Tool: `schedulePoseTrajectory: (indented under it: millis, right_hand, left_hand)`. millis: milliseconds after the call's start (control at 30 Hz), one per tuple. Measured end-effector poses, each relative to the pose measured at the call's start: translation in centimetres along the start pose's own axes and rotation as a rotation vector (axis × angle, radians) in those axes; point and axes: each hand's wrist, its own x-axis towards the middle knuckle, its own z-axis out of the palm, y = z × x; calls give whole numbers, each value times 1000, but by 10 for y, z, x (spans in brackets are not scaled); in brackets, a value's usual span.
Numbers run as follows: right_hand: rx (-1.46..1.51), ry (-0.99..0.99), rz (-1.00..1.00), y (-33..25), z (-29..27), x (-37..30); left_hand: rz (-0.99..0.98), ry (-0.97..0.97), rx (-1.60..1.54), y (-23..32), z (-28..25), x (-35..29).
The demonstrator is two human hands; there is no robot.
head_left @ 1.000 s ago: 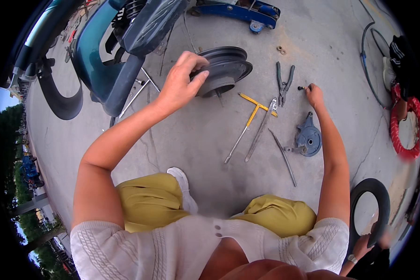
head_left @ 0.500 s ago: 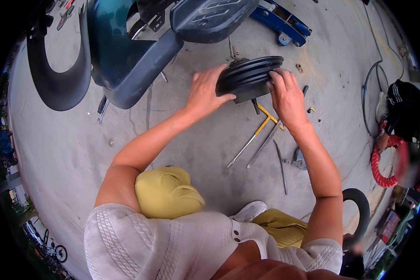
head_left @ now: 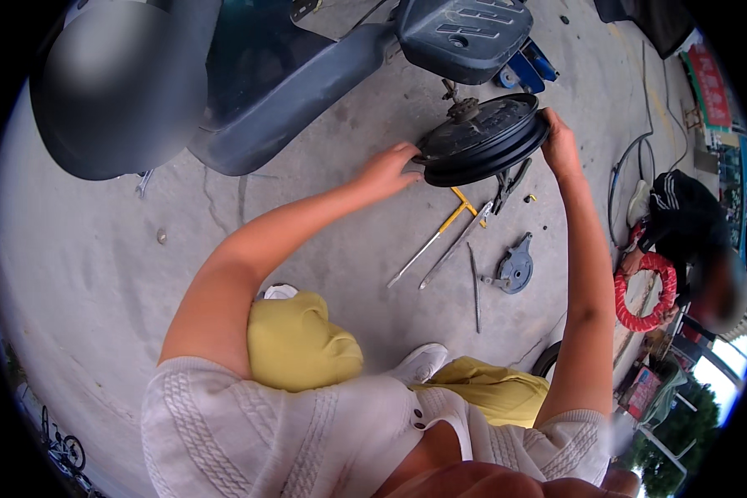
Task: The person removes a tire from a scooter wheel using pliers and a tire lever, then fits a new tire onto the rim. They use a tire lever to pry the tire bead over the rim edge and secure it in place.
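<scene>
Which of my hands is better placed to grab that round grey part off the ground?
Probably your right hand: the round grey part lies nearer to it, on its side. Your left hand has the yellow T-handled tool in between. Both hands are on the black wheel, though.

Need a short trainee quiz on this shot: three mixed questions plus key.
1. What do the bare left hand and the bare right hand hold by opposite edges?
2. True or false: in the picture, the yellow-handled, T-shaped metal wrench lies to the right of the grey, disc-shaped metal brake plate.
3. What is the main colour of the round wrapped ring at the hands of the black-clad person on the right: (a) yellow, (b) red, (c) blue?

Key:
1. A tilted, black, round metal wheel.
2. False; it lies to the left.
3. (b), red.
</scene>
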Motion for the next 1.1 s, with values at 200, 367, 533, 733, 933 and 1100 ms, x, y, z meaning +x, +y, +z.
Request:
schedulePoseTrajectory:
  millis: [200, 367, 533, 733, 933, 1100]
  right_hand:
    - [-96, 39, 15, 13, 0, 3]
    - [23, 38, 154, 37, 4, -7]
    - [-2, -58, 235, 72, 7, -26]
    - [352, 43, 394, 95, 23, -47]
    - [-337, -48, 323, 17, -4, -35]
    - [-480, -48, 202, -40, -5, -19]
  left_hand:
    - [11, -113, 202, 13, 11, 6]
    - [133, 5, 54, 10, 27, -9]
    - [111, 22, -21, 16, 33, -13]
    - [-91, 139, -247, 6, 26, 5]
    - [-226, 266, -292, 20, 23, 5]
    - [236, 276, 36, 104, -18, 18]
